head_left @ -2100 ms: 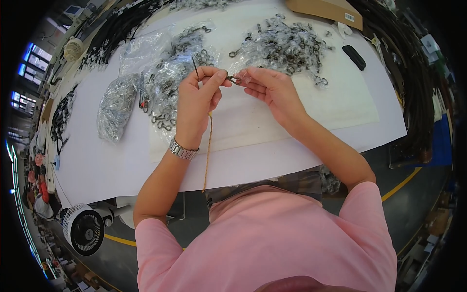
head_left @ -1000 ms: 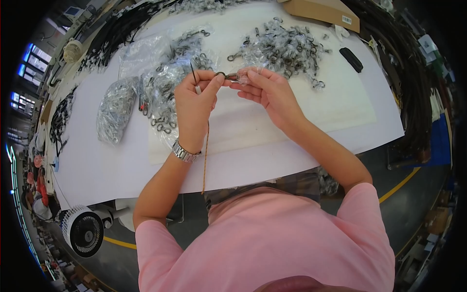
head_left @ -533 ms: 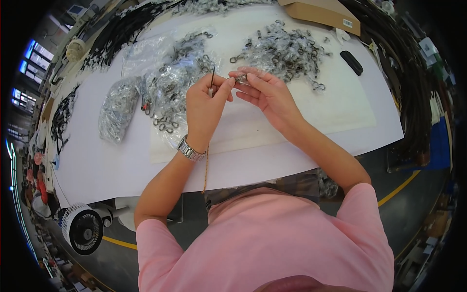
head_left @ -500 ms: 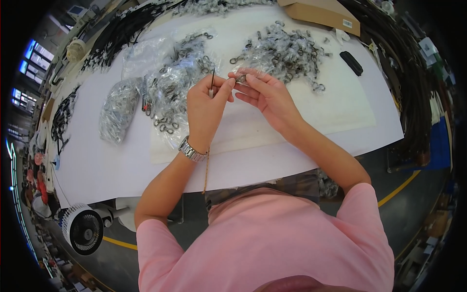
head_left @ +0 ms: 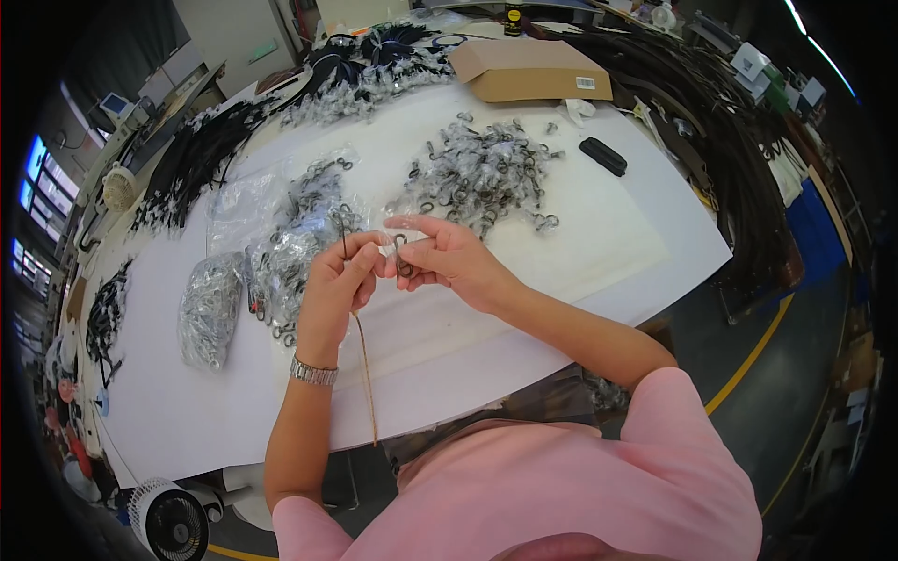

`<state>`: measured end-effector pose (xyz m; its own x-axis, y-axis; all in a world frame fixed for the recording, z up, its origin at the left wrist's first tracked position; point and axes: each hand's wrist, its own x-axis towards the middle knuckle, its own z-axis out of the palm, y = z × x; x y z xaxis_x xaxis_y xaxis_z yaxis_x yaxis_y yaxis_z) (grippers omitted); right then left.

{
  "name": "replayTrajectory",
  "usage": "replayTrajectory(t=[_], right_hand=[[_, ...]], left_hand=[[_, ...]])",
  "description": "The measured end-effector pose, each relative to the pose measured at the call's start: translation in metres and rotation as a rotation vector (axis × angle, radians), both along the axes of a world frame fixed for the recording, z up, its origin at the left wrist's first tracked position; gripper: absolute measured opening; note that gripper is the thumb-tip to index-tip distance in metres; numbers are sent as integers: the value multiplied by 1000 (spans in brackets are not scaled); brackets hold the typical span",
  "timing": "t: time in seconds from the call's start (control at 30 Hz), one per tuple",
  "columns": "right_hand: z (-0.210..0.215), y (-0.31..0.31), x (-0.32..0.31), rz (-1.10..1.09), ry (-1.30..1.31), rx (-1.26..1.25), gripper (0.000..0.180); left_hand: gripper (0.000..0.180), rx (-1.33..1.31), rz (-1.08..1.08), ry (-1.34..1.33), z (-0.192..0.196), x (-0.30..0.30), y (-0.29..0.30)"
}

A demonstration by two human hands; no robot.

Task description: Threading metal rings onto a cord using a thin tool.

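In the head view, the left hand [head_left: 339, 288] was raised over the white table [head_left: 580, 234], its fingers pinched narrow around a thin brown cord [head_left: 365, 374] that hung down from the fist toward the table's near edge. The right hand [head_left: 447, 262] met it fingertip to fingertip, thumb and middle fingers closed on a small dark metal clasp [head_left: 402, 266] with the forefinger held out straight above. The clasp sat between the two hands, just above the table and touching the cord's upper end. A loose heap of clasps [head_left: 482, 173] lay just beyond the right hand; clear bags of clasps [head_left: 281, 243] lay beside the left hand. Farther back stood a cardboard box [head_left: 528, 70], with a small black case [head_left: 602, 155] near the heap. A fan [head_left: 168, 519] stood on the floor at lower left.
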<state>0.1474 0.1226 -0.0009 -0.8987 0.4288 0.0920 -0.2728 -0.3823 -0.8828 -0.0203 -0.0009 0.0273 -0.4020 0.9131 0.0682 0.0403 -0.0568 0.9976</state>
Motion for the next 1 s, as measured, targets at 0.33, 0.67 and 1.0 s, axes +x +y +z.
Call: replayTrajectory(t=[0.33, 0.67, 1.0], right_hand=[[-4, 1, -4, -80, -223, 419, 23], [-4, -12, 3, -430, -199, 1242, 15], [18, -6, 6, -128, -263, 530, 24]], left_hand=[[14, -58, -3, 11, -13, 7, 6], [9, -37, 24, 45, -5, 24, 2], [22, -100, 15, 102, -7, -18, 7]])
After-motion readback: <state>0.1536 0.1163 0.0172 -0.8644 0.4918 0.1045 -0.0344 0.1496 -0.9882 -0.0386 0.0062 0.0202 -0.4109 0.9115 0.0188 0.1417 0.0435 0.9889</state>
